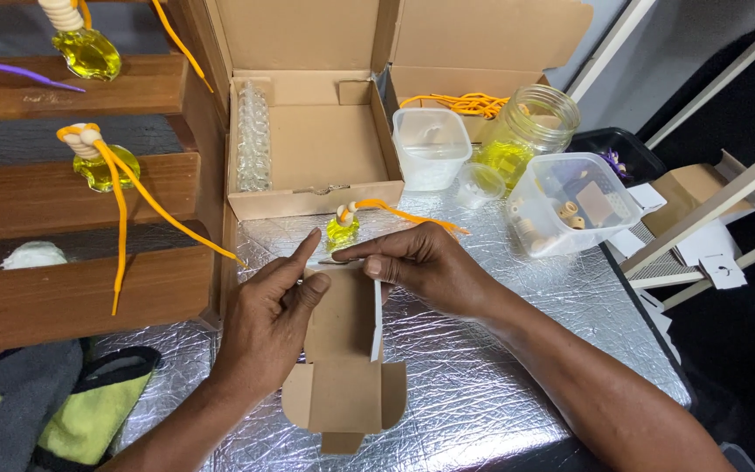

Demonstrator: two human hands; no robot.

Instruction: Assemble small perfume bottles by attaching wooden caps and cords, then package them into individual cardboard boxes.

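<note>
Small flat-folded brown cardboard box blank [343, 350] lying on the silver quilted foil worktop [482, 385], bottom flaps splayed open toward the wearer, upper edge lifted between both hands, probably so a panel can be bent along its crease. Left hand [268, 310] on the blank's left side, thumb pressed on the panel's inner face, forefinger raised along the top edge. Right hand [421, 262] at the blank's upper right corner, fingers curled and pinching the top flap and thin white edge strip. Just beyond the blank, a small glass bottle of yellow liquid with orange cord [343, 229], apart from both hands. Farther beyond, a large open cardboard carton [308, 201], likely parked within reach; right of the blank, well apart, a clear plastic tub of small wooden caps [574, 205].
</note>
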